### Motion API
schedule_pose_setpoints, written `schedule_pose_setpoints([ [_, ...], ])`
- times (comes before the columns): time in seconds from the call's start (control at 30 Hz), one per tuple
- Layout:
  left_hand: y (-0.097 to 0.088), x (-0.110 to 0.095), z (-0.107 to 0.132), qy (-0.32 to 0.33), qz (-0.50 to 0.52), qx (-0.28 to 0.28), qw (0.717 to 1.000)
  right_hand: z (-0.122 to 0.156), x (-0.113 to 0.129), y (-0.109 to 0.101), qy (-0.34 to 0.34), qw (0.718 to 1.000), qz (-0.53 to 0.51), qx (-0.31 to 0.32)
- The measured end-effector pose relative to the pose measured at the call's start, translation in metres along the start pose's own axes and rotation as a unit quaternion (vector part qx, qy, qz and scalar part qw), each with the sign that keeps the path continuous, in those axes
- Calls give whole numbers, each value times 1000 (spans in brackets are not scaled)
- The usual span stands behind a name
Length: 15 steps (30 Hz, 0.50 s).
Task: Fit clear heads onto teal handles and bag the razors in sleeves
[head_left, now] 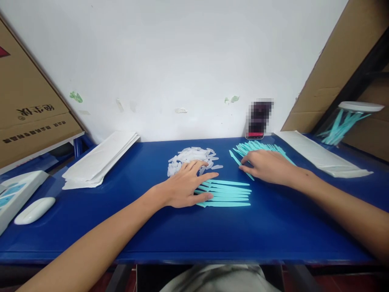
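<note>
Table (pixel 212 235): eyebrow-razor row (pixel 231 199) central; cap heap (pixel 191 154) behind, leftward — razor pile (pixel 252 146) right of caps, near rear edge.

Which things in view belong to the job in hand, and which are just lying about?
Job in hand, judging by hand positions:
row of flat turquoise plastic sticks, at the left hand
loose pile of turquoise sticks, at the right hand
heaped translucent white plastic pieces

Seemingly lying about:
smooth white oval object
stacked flat white sheets
clear jar with white lid
brown cardboard box
</note>
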<state>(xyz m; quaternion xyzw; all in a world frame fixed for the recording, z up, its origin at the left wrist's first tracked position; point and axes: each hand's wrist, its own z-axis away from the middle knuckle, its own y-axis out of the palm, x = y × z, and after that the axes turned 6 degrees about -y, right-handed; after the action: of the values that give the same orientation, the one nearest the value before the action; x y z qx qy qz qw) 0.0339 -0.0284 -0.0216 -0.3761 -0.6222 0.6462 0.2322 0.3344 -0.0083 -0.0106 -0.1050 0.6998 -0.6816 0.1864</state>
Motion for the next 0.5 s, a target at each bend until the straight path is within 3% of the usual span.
schedule_pose_setpoints([
  [0.27, 5, -6, -1, -6, -4, -13, 1000, 2, 1, -7, 26, 999, 21, -16],
  [0.5, 9, -2, -5, -28, -21, -53, 998, 3, -16, -8, 76, 996, 18, -41],
])
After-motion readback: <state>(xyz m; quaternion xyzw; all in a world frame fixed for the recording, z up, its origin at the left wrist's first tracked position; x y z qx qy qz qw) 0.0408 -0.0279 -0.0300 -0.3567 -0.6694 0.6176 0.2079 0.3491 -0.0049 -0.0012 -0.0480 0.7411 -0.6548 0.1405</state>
